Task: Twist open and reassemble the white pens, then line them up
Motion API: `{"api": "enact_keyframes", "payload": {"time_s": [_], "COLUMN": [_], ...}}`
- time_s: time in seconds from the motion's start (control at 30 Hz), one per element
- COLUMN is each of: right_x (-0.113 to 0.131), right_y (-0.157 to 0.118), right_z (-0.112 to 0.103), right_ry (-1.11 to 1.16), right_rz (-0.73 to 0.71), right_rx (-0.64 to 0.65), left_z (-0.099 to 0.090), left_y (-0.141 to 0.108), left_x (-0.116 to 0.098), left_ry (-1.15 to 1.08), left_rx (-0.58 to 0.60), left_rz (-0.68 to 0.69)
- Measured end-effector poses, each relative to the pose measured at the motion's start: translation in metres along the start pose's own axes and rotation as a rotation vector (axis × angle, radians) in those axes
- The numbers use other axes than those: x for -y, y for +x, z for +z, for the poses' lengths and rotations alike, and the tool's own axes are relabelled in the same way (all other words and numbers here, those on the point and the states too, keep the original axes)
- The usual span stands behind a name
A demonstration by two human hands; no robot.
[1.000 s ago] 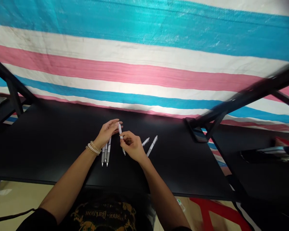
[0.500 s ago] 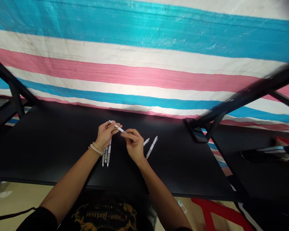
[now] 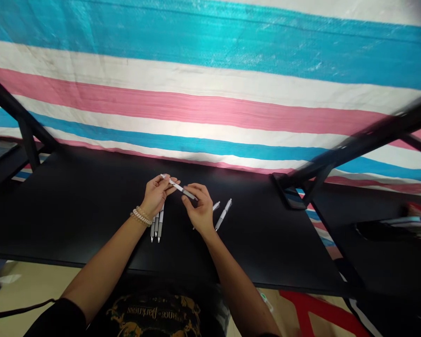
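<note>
A white pen with a grey grip (image 3: 179, 188) is held above the black table (image 3: 91, 206). My left hand (image 3: 156, 193) pinches its upper left end between thumb and fingers. Around the pen's grey lower end, my right hand (image 3: 200, 206) has its thumb and fingers apart; whether a finger touches it is unclear. Beneath my left hand lie several similar pens (image 3: 160, 224) side by side, tips toward me, their upper parts hidden. To the right of my right hand rests another white pen (image 3: 223, 214), and one more (image 3: 216, 206) is partly covered by that hand.
Black slanted metal supports stand at the left (image 3: 28, 140) and right (image 3: 315, 173) of the table. A striped sheet (image 3: 196, 107) hangs behind it. Farther right is another dark surface with blurred items.
My right thumb and fingers have spread from their pinch at the pen's lower end, and its grey grip now shows. The view has shifted slightly.
</note>
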State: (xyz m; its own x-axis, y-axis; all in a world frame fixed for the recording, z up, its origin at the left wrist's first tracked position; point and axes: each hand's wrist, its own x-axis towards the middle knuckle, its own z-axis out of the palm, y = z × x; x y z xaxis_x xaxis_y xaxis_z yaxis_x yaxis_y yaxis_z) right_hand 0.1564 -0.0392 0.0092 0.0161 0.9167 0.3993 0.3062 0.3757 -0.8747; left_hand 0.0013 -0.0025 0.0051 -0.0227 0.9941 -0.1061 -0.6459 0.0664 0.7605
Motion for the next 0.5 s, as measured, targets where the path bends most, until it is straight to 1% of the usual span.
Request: {"api": "enact_keyframes", "payload": {"time_s": [0.1, 0.27, 0.3, 0.43, 0.5], "right_x": [0.000, -0.003, -0.004, -0.009, -0.010], "right_y": [0.001, 0.003, 0.003, 0.005, 0.006], "right_z": [-0.001, -0.008, -0.009, -0.014, -0.016], "right_ry": [-0.021, -0.236, -0.257, -0.339, -0.390], "right_rz": [0.026, -0.137, -0.154, -0.201, -0.202], "right_rx": [0.017, -0.030, -0.022, 0.093, 0.084], "left_z": [0.002, -0.001, -0.003, -0.006, -0.007], "left_y": [0.000, 0.002, 0.003, 0.005, 0.006], "left_x": [-0.001, -0.001, -0.002, -0.002, -0.003], "left_ry": [0.012, -0.024, -0.039, -0.064, -0.066], "left_rx": [-0.001, -0.055, -0.064, -0.070, -0.077], "left_rz": [-0.003, 0.036, 0.041, 0.035, 0.037]}}
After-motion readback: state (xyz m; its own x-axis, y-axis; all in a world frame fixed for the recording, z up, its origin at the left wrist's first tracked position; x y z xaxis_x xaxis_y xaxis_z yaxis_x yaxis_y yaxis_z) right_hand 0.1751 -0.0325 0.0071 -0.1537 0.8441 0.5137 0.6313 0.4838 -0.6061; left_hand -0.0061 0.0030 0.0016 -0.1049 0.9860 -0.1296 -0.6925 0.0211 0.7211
